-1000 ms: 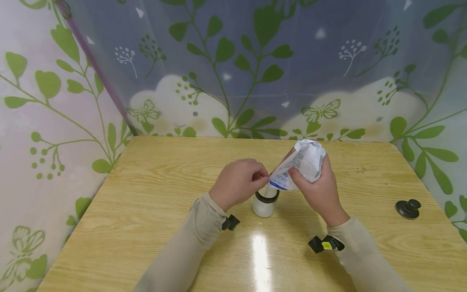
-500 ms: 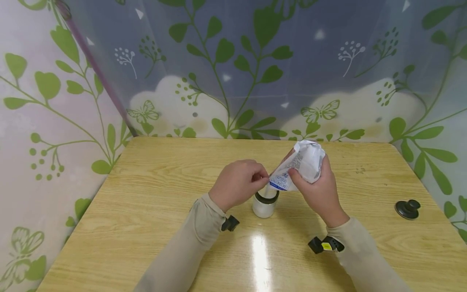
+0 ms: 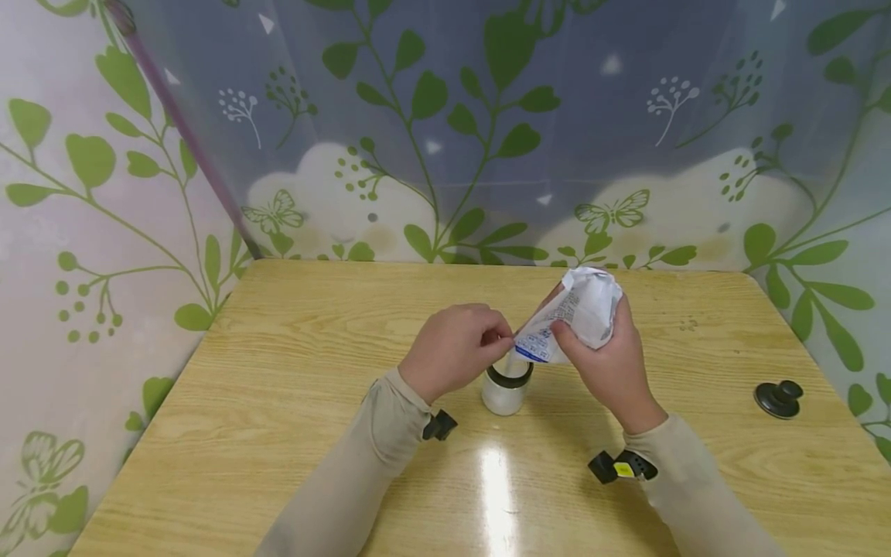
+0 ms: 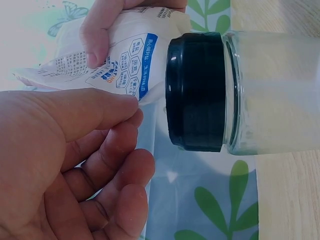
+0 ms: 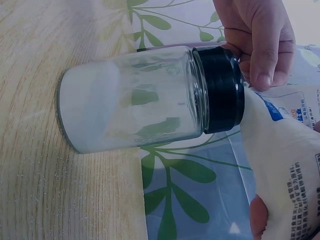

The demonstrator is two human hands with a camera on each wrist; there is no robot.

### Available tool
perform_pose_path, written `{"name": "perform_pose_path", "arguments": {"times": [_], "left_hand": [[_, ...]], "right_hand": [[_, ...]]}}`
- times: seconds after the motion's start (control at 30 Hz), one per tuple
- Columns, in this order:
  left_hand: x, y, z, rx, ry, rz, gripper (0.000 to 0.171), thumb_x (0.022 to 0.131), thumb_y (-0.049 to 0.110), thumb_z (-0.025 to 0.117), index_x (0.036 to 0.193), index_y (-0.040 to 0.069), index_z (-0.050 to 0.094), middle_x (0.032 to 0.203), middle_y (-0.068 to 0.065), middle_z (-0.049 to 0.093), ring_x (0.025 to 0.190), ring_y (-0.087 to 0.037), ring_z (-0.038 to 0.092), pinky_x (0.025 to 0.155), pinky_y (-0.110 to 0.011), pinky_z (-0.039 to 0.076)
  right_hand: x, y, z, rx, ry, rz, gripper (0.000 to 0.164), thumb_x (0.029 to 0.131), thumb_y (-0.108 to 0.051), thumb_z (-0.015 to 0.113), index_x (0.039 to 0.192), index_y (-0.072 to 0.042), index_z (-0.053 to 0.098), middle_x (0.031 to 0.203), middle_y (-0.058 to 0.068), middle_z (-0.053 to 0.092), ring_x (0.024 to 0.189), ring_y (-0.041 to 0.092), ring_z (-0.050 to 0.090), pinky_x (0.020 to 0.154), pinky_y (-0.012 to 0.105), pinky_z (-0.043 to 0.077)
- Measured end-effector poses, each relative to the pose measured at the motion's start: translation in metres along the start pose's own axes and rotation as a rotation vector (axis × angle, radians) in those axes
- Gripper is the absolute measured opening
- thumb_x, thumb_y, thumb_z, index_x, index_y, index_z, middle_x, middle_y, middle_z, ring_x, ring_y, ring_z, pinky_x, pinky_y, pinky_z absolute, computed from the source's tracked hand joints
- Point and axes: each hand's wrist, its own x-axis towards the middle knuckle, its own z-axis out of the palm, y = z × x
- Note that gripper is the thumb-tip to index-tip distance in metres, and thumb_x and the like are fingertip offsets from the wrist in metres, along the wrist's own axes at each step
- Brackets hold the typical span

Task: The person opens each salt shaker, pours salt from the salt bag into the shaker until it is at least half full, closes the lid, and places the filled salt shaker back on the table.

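Observation:
A glass jar [image 3: 503, 399] with a black collar [image 3: 509, 377] stands upright on the table, its lower part filled with white grains [image 5: 90, 107] in the right wrist view. Over its mouth a white printed bag [image 3: 590, 313] with a blue stripe is tilted, its narrow corner down at the opening. My right hand [image 3: 616, 375] grips the body of the bag, thumb across the front. Thumb and fingertips of my left hand [image 3: 454, 348] pinch the bag's lower corner beside the jar's rim. Inside the mouth, a pale streak runs down from the bag.
A round black lid with a knob [image 3: 778, 399] lies toward the table's right edge. Small white specks [image 5: 30, 185] are scattered on the wooden table [image 3: 292, 371] near the jar. Leaf-patterned curtains [image 3: 445, 155] border the table at the back and sides.

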Motion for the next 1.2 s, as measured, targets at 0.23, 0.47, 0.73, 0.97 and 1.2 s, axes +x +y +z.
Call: {"name": "perform_pose_path", "arguments": {"times": [0.23,0.47,0.73,0.97,1.2], "left_hand": [[-0.0002,-0.0004,0.0000,0.002,0.009,0.004,0.011,0.098,0.021,0.070,0.094,0.017,0.080,0.080,0.009,0.064,0.068,-0.006,0.055,0.063,-0.023,0.048],[-0.0005,0.0006,0.0001,0.005,0.009,0.008,0.011,0.098,0.020,0.070,0.094,0.017,0.080,0.080,0.009,0.065,0.067,-0.006,0.055,0.062,-0.023,0.047],[-0.0007,0.0020,-0.0008,0.004,0.008,0.003,0.011,0.098,0.020,0.070,0.094,0.017,0.080,0.080,0.009,0.065,0.067,-0.006,0.055,0.062,-0.022,0.047],[-0.0005,0.0018,-0.0015,-0.002,0.017,0.012,0.011,0.098,0.020,0.070,0.095,0.016,0.080,0.081,0.008,0.065,0.067,-0.006,0.055,0.061,-0.023,0.047],[-0.0002,0.0020,-0.0013,-0.004,0.006,0.004,0.011,0.099,0.023,0.071,0.095,0.017,0.080,0.081,0.009,0.066,0.068,-0.006,0.056,0.063,-0.023,0.048]], "right_hand": [[0.0000,0.0008,0.0008,0.016,0.000,-0.011,0.072,0.094,-0.010,0.074,0.154,-0.011,0.034,0.120,0.007,0.060,0.102,0.014,0.063,0.075,0.022,0.055],[-0.0005,0.0012,0.0010,0.008,0.007,-0.014,0.072,0.095,-0.010,0.073,0.154,-0.009,0.033,0.120,0.008,0.060,0.101,0.014,0.062,0.074,0.022,0.054],[-0.0006,0.0012,0.0016,0.020,0.019,-0.018,0.071,0.094,-0.009,0.073,0.154,-0.007,0.033,0.120,0.006,0.059,0.101,0.014,0.062,0.075,0.022,0.054],[-0.0007,0.0023,0.0015,0.021,0.035,-0.041,0.077,0.093,-0.007,0.073,0.158,-0.013,0.031,0.120,0.002,0.058,0.101,0.014,0.062,0.074,0.021,0.054],[-0.0007,0.0031,0.0013,0.025,0.040,-0.052,0.077,0.093,-0.006,0.073,0.158,-0.014,0.032,0.119,-0.001,0.058,0.101,0.014,0.062,0.074,0.021,0.054]]}}
